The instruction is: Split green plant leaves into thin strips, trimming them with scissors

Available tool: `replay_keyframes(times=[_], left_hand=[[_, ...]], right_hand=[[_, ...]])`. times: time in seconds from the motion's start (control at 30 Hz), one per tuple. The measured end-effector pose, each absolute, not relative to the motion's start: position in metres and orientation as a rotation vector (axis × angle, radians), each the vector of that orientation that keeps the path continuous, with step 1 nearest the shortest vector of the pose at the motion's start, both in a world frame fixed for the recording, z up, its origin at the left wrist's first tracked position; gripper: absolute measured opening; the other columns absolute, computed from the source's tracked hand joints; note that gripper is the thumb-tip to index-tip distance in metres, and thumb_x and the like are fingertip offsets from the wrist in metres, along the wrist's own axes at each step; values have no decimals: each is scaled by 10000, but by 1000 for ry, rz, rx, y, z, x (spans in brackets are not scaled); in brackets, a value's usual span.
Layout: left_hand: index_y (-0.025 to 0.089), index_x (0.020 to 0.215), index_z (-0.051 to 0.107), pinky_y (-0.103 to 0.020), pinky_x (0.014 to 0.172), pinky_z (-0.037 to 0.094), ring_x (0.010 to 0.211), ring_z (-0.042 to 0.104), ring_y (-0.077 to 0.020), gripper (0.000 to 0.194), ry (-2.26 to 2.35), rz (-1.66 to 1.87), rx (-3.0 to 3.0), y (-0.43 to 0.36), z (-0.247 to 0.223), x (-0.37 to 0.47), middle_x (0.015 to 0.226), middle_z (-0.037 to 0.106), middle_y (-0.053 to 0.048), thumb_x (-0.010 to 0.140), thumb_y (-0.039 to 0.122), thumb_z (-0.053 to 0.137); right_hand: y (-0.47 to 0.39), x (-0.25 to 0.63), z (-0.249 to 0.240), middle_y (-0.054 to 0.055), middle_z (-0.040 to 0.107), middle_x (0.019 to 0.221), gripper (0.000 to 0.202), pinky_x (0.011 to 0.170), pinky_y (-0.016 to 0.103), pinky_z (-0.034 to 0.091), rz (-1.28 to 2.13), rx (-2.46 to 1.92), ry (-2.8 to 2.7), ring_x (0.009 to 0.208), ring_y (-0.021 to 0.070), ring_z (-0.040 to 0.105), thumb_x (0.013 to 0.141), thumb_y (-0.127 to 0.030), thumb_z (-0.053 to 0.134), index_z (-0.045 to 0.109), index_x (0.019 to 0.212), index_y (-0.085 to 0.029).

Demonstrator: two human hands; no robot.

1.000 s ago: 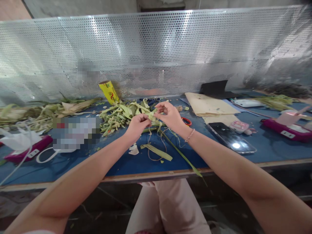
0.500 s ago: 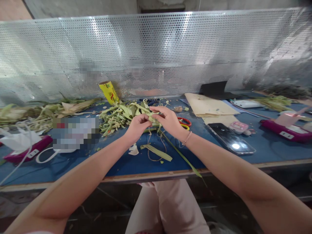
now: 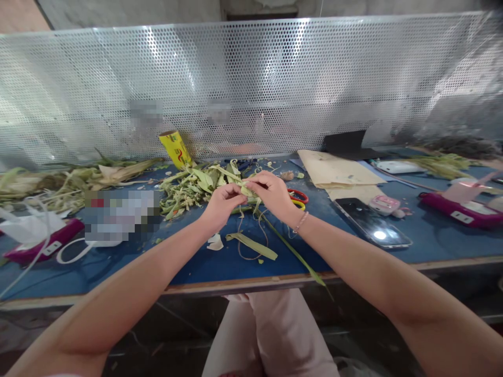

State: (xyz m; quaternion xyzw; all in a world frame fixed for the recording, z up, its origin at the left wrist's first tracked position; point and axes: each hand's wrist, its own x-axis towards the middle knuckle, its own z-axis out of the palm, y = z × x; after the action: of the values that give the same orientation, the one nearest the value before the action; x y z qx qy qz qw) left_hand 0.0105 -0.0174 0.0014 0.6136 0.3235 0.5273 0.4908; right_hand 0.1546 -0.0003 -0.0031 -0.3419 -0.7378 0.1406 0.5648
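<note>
Between my two hands is a pale green strip of leaf, perhaps corn husk (image 3: 246, 191), pinched from both sides. My left hand (image 3: 223, 205) holds it with thumb and forefinger. From the right, my right hand (image 3: 274, 196) grips its other side, a thin bracelet on the wrist. Thin string (image 3: 241, 248) loops down onto the table below them. A loose flat husk strip (image 3: 254, 245) and a long green stalk (image 3: 296, 252) lie nearer the front edge. Behind my left hand is a heap of green husk pieces (image 3: 184, 191). Red and yellow scissor handles (image 3: 301, 196) show partly behind my right hand.
A yellow packet (image 3: 175, 149) leans near the perforated metal screen (image 3: 251, 78). Brown paper (image 3: 338, 170) and a phone (image 3: 371, 222) lie at right. Purple power strips (image 3: 459, 210) with cables sit at both sides. More dry husks (image 3: 113, 175) lie at the left.
My right fingers have curled in closer on the husk, where the forefinger was stretched out before. My left hand has barely moved.
</note>
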Motion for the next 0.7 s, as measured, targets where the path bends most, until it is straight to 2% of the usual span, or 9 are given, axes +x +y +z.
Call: replay_keyframes(times=[0.17,0.37,0.7], left_hand=[[146,556,513,-220,568,406,510,502,-59,131,761,1242,1368,-20,3,12,501,515,46,575,147,642],[145,534,485,-219,578,422,507,506,-53,160,754,1226,1328,-21,5,13,502,503,51,562,130,642],[143,541,522,-213,545,380,500,476,-56,86,832,1218,1592,-16,1,8,506,526,41,575,75,563]], right_hand=[[-3,154,-3,0,632,725,156,697,273,437,327,-789,-1700,742,128,567,784,-262,555,700,830,-230],[-6,152,-2,-7,668,815,174,771,306,448,366,-772,-1656,807,135,590,798,-276,527,694,848,-258],[-10,149,-1,21,690,847,202,743,287,461,515,-840,-1597,801,154,617,787,-283,515,695,804,-192]])
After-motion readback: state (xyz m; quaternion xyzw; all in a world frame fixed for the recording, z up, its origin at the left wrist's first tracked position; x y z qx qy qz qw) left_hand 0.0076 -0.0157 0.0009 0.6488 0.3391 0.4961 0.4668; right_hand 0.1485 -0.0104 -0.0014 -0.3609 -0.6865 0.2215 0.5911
